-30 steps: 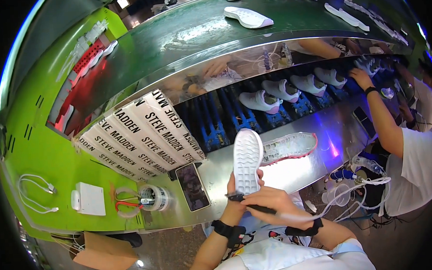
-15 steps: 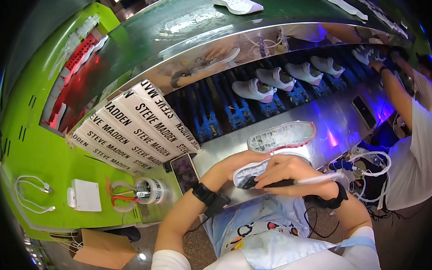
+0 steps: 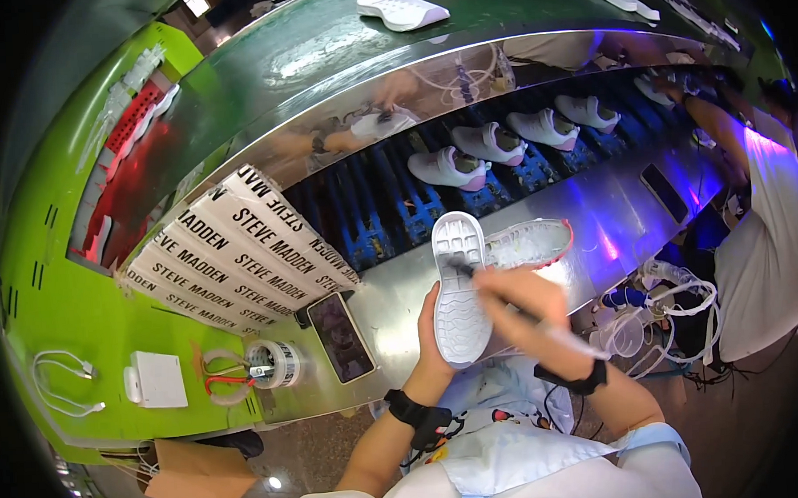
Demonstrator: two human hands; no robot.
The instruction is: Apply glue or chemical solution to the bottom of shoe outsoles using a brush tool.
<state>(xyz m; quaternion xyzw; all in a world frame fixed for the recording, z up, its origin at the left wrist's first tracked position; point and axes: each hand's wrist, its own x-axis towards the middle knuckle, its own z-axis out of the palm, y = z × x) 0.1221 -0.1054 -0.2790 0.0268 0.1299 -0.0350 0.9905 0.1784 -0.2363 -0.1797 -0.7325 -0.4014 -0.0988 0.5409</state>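
Observation:
My left hand (image 3: 430,338) grips a white shoe sole (image 3: 461,316) by its left edge, fingers mostly hidden behind it. The sole stands lengthwise away from me, its inner side with a grid of hollows and wavy ridges facing up. In my right hand (image 3: 530,297), blurred by motion, is a brush (image 3: 563,337) with a pale handle. Its dark bristles lie over the sole's inner face, near the hollows. Partly behind the held sole, a second sole (image 3: 541,241) with a red edge lies on the metal bench.
Beyond the metal bench (image 3: 397,307), white shoes (image 3: 449,168) stand on a dark slatted conveyor (image 3: 366,210). Left are a printed cardboard box (image 3: 247,247), a phone (image 3: 341,339) and a tape roll (image 3: 284,365). Coiled clear tubes (image 3: 677,299) hang at right, near another person (image 3: 760,251).
The held sole has swung from lying sideways to pointing away from me, its inner face now in view. My left hand has shifted to its left edge; the brush has moved up the sole.

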